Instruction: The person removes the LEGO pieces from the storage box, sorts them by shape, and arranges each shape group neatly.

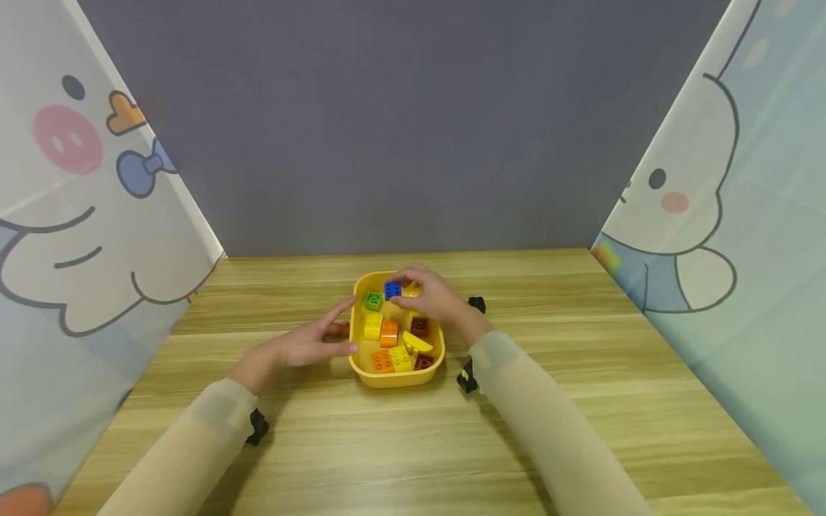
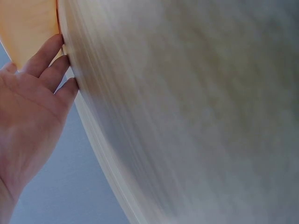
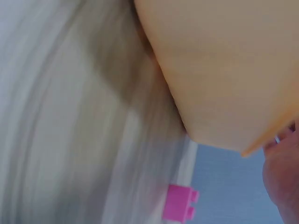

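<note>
A yellow tub (image 1: 395,381) holds several toy bricks. At its left side is my left hand (image 1: 300,347), fingers spread and fairly straight; the thumb and a fingertip touch the rim. Seen from the left wrist, the left hand (image 2: 35,100) has its fingertips near the table surface beside the tub wall (image 2: 30,28). My right hand (image 1: 429,295) reaches over the tub's far right part and pinches a blue brick (image 1: 392,290) between thumb and fingers. In the right wrist view, only part of the right hand (image 3: 284,172) shows behind the tub's wall (image 3: 219,70); the blue brick is hidden there.
In the tub lie a green brick (image 1: 373,300), an orange brick (image 1: 389,332), yellow bricks (image 1: 373,327), brown bricks (image 1: 419,325) and a yellow curved piece (image 1: 417,342). A pink brick (image 3: 177,203) stands outside on the wooden table (image 1: 361,444). A grey panel (image 1: 413,129) rises behind.
</note>
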Available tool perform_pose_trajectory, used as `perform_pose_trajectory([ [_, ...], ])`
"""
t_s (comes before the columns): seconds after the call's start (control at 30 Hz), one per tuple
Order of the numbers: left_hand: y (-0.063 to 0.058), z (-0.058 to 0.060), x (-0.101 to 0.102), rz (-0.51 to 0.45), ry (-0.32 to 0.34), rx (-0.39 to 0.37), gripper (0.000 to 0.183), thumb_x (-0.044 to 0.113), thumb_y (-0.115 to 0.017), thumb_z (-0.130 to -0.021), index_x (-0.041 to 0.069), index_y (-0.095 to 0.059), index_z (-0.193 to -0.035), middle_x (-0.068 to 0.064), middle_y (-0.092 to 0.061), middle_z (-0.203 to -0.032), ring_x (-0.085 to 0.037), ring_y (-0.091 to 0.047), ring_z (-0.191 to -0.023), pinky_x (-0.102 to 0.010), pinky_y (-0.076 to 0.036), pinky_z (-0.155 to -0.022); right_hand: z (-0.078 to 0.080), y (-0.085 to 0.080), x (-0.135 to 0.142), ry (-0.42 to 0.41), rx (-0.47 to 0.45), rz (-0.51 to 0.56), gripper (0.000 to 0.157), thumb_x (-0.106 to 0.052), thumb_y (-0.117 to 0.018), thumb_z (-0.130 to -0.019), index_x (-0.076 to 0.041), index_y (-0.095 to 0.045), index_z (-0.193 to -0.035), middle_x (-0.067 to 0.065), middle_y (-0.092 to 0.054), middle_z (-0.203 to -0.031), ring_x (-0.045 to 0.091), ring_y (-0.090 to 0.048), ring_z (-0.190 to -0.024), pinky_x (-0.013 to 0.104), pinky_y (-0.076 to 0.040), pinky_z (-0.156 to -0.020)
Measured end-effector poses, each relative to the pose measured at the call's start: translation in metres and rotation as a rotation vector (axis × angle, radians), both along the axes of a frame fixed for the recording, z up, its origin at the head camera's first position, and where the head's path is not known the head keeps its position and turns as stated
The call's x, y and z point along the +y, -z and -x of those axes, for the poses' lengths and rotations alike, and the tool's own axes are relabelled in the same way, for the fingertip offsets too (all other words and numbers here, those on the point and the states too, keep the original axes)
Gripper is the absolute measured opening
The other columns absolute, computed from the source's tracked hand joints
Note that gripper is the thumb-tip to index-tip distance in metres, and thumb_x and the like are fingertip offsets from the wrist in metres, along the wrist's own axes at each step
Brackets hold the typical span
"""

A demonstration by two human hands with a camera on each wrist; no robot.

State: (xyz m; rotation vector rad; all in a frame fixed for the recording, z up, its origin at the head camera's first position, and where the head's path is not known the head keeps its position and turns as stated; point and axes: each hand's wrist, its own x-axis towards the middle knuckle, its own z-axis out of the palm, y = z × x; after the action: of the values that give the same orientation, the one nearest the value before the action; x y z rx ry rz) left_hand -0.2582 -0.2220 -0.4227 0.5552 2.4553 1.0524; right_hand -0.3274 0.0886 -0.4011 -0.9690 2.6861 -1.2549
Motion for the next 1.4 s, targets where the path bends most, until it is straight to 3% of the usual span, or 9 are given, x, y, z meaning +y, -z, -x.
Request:
perform_pose_trajectory([
  [0.23, 0.001, 0.001, -0.001, 0.007, 0.018, 0.016, 0.106, 0.057, -0.072, -0.103, 0.038, 0.002, -0.177, -0.028, -0.045, -0.170, -0.050, -0.043, -0.159, -0.078, -0.025, -0.128, -0.006, -0.004, 0.027, -0.040, 0.035, 0.065, 0.037, -0.013, -0.081, -0.101, -0.009, -0.072, -0.137, 0.012, -0.066, -0.138, 0.034, -0.069, -0.115, 0.045, -0.061, -0.097],
  [0.5, 0.001, 0.001, 0.001, 0.014, 0.014, 0.010, 0.107, 0.059, -0.072, -0.103, 0.039, 0.002, -0.177, -0.027, -0.044, -0.170, -0.049, -0.043, -0.159, -0.078, -0.026, -0.127, -0.020, -0.010, 0.072, -0.007, 0.069, 0.094, 0.039, -0.008, -0.082, -0.099, -0.007, -0.074, -0.137, 0.017, -0.067, -0.136, 0.036, -0.065, -0.113, 0.052, -0.058, -0.096],
  [0.73, -0.001, 0.001, 0.000, 0.025, -0.001, 0.011, 0.105, 0.061, -0.072, -0.102, 0.042, 0.000, -0.176, -0.025, -0.045, -0.171, -0.048, -0.042, -0.159, -0.077, -0.025, -0.128, -0.021, -0.011, 0.118, 0.050, 0.084, 0.060, 0.040, -0.009, -0.080, -0.102, -0.007, -0.071, -0.141, 0.017, -0.067, -0.134, 0.033, -0.069, -0.108, 0.037, -0.060, -0.090],
  [1.0, -0.001, 0.000, 0.000, 0.019, 0.001, 0.015, 0.106, 0.060, -0.072, -0.102, 0.040, 0.000, -0.177, -0.025, -0.045, -0.171, -0.047, -0.043, -0.159, -0.076, -0.027, -0.129, -0.017, -0.006, 0.161, 0.106, 0.016, -0.020, 0.041, -0.011, -0.077, -0.104, -0.007, -0.069, -0.144, 0.019, -0.066, -0.140, 0.033, -0.070, -0.113, 0.043, -0.060, -0.097],
  [1.23, 0.000, 0.000, 0.000, 0.020, 0.001, 0.015, 0.106, 0.061, -0.072, -0.102, 0.041, 0.000, -0.177, -0.025, -0.045, -0.171, -0.047, -0.043, -0.160, -0.076, -0.026, -0.129, -0.009, 0.001, 0.189, 0.137, -0.034, -0.075, 0.044, -0.009, -0.075, -0.105, -0.001, -0.066, -0.147, 0.025, -0.064, -0.139, 0.039, -0.071, -0.116, 0.031, -0.060, -0.092],
  [1.4, 0.001, 0.001, 0.001, 0.023, 0.004, 0.011, 0.106, 0.060, -0.071, -0.102, 0.039, 0.002, -0.177, -0.027, -0.043, -0.171, -0.048, -0.042, -0.160, -0.077, -0.025, -0.128, -0.002, 0.009, 0.200, 0.161, -0.085, -0.140, 0.044, -0.010, -0.075, -0.105, 0.000, -0.066, -0.147, 0.028, -0.066, -0.137, 0.039, -0.072, -0.116, 0.036, -0.061, -0.092],
])
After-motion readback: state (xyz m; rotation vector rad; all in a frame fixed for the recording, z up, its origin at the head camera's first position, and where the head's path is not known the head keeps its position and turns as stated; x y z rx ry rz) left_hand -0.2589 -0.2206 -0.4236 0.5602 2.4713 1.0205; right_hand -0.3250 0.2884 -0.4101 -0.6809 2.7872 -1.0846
